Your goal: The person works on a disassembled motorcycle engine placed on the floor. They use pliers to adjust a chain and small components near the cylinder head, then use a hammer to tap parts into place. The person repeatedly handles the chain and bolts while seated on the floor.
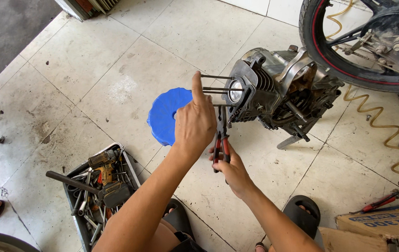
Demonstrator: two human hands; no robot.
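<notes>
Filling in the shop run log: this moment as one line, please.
left hand: raised, finger on engine stud | right hand: grips red-handled pliers | engine: on tile floor

Bright even daylight, soft shadows, sharp focus

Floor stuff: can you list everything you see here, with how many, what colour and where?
Engine: one, grey, on the floor at centre right, long studs pointing left.
Stool: one, blue, round, left of the engine.
Pliers: one, red and black handles, in the right hand.
Tool tray: one, grey, bottom left, full of tools.
Drill: one, orange and black, in the tray.
Wheel: one, black with a red stripe, top right.
Hose: one, yellow, coiled, right side.
Cardboard box: one, brown, bottom right.
Sandals: two, black, bottom centre.
Left hand: one, finger on a stud.
Right hand: one, gripping the pliers.
</notes>
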